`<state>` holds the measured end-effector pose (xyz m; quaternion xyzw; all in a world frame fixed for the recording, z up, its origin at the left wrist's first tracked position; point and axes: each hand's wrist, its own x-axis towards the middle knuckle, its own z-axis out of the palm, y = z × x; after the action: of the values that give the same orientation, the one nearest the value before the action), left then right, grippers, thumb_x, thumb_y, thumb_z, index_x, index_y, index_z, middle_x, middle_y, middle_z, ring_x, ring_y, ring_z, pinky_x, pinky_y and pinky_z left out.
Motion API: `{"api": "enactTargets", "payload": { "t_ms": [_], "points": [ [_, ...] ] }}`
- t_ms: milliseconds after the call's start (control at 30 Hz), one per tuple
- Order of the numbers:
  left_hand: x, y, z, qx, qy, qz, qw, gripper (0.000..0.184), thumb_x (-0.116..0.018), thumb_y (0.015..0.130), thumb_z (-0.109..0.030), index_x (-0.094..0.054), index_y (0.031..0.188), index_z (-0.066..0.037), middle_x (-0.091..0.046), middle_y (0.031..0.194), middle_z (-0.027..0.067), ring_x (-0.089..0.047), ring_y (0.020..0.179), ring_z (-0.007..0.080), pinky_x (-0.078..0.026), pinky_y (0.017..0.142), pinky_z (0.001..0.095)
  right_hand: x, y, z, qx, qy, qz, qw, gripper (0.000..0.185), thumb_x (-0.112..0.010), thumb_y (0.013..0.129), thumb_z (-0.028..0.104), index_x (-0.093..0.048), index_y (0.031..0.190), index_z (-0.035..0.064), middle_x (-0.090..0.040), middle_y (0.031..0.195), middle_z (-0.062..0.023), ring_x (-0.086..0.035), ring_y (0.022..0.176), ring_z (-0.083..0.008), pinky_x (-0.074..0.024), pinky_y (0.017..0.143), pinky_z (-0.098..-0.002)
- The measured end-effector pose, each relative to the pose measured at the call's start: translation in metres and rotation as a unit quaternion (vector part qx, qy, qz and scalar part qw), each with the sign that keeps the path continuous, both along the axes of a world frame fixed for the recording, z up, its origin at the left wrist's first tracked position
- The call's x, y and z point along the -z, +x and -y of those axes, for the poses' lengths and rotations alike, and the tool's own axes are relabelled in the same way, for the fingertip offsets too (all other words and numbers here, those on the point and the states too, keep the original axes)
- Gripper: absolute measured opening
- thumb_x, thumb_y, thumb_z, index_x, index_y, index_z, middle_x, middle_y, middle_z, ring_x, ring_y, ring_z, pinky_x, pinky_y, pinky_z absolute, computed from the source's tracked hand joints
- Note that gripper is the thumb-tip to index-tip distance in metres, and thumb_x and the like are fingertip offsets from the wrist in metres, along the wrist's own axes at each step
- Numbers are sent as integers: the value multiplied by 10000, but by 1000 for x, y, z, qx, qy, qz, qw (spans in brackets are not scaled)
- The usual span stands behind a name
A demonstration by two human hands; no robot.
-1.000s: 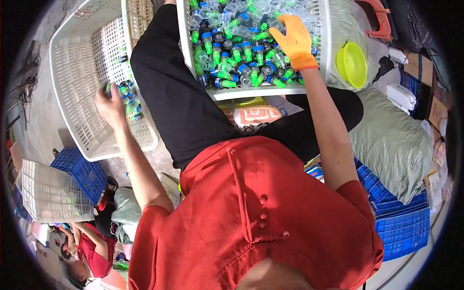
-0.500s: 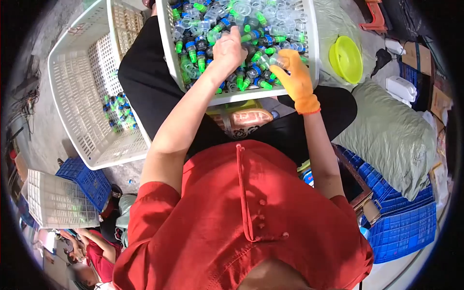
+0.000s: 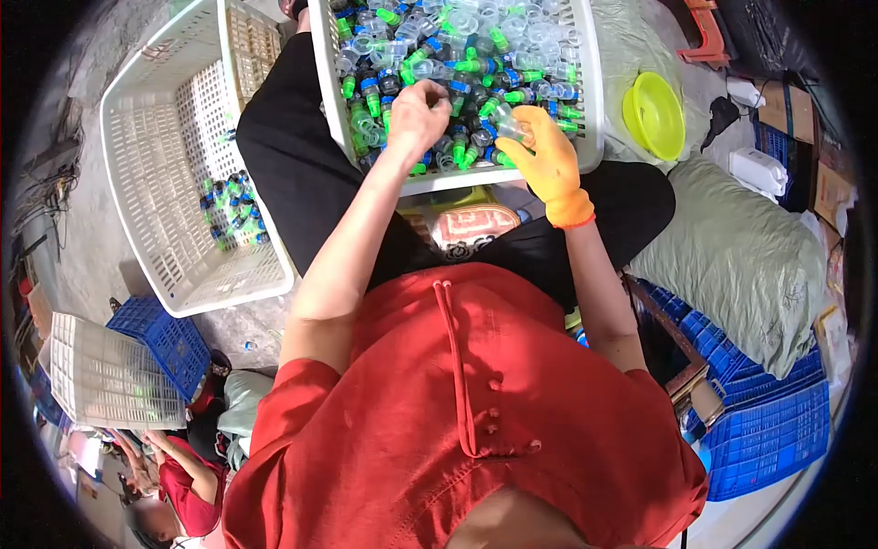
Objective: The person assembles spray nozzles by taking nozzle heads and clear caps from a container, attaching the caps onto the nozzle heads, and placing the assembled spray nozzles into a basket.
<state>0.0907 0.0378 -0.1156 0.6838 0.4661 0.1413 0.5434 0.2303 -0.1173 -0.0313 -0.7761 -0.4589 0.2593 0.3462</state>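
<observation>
A white plastic crate (image 3: 322,78) in front of me is filled with small black-and-green plastic pieces with blue rings, mixed with clear plastic cups. Over its near left part is my bare left hand (image 3: 420,115), fingers curled together; whatever they may hold is hidden. My right hand (image 3: 551,163), in an orange knitted glove, is at the crate's near right side. Between its thumb and fingers is a clear plastic cup (image 3: 510,123), partly covered by the glove.
Left of my leg stands a larger white crate (image 3: 165,247) with similar pieces (image 3: 236,209) at its bottom. A yellow-green basin (image 3: 654,116) and a pale sack (image 3: 732,256) lie to the right, near blue crates (image 3: 768,444). Another person (image 3: 192,480) sits at lower left.
My left hand has drawn back slightly left and toward me, its fingers now curled. My right hand has shifted a little left and toward me with the clear cup.
</observation>
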Motion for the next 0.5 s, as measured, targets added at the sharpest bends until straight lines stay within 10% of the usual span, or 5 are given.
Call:
{"api": "enactTargets", "payload": {
  "t_ms": [100,233,333,367,500],
  "points": [
    [-6,15,8,39,246,-88,965,363,-726,794,-365,-655,947,-44,-654,966,179,-655,888,360,-528,779,448,14,0,4,6,-1,11,1000,413,-769,782,183,-570,1115,43,-659,1016,-126,-665,901,-247,-541,751,-340],
    [-16,51,2,78,193,-177,962,425,-749,755,-414,-652,920,-35,-682,926,192,-666,905,365,-530,825,439,3,4,8,15,-26,10,1000,438,-783,781,207,-561,1132,68,-670,973,-132,-676,859,-250,-538,747,-346],
    [-17,51,-17,26,22,-135,990,514,-736,686,-449,-649,916,2,-698,965,216,-679,953,317,-526,858,382,3,14,16,20,-32,17,999,429,-779,791,189,-556,1142,83,-672,944,-121,-676,827,-245,-537,733,-338],
    [-11,42,-17,15,-42,-42,998,384,-712,779,-332,-635,948,4,-689,828,103,-644,668,168,-521,620,304,4,15,18,23,-21,13,999,424,-776,794,176,-555,1145,85,-672,930,-117,-676,816,-241,-537,732,-335],
    [-68,-5,-2,26,-391,124,911,236,-671,870,-201,-576,1011,-37,-622,738,62,-469,508,80,-370,453,233,3,-3,8,17,33,-76,996,417,-767,802,155,-545,1142,61,-640,1007,-143,-665,858,-230,-531,711,-338]
  ]
}}
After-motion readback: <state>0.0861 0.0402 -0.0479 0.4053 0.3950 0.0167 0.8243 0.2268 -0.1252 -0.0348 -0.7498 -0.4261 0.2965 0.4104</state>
